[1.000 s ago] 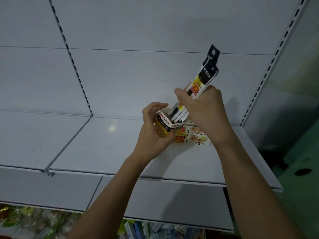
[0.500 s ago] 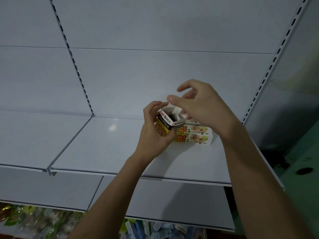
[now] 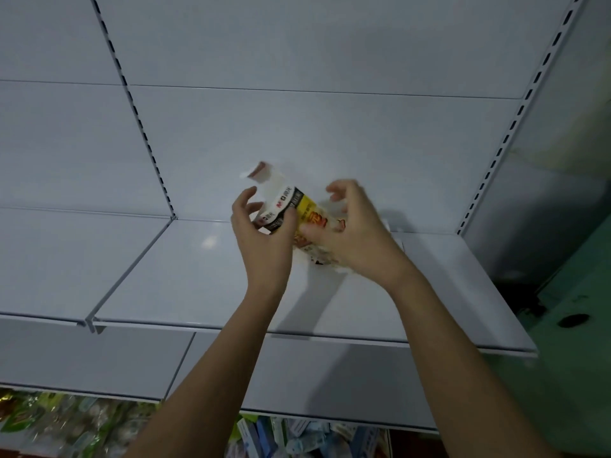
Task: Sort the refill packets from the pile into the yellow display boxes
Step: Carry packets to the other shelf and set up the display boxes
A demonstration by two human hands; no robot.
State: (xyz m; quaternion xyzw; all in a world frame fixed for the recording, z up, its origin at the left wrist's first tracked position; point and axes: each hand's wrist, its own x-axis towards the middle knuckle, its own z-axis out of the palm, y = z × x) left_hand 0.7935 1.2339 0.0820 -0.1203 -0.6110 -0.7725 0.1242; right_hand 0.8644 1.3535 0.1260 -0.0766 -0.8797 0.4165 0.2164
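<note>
A yellow display box (image 3: 305, 209) with a white and black band and a raised white flap is lifted above the white shelf (image 3: 185, 276), tilted to the left. My left hand (image 3: 261, 233) grips its left side. My right hand (image 3: 350, 233) holds its right, lower end with the thumb on the yellow face and the other fingers spread. The refill packets inside the box are hidden. A second box is mostly covered by my right hand, with only a white edge (image 3: 325, 259) showing.
The white shelf runs left to a seam (image 3: 132, 269) and ends at a front edge (image 3: 363, 338). A slotted upright (image 3: 515, 120) stands at the right. Goods in bright wrappers (image 3: 66, 421) lie on a lower level. A green floor (image 3: 568, 358) is at the right.
The packets went down into the box. Then both hands lifted the box off the shelf and tilted it; my right hand came from above the opening to grip its lower end.
</note>
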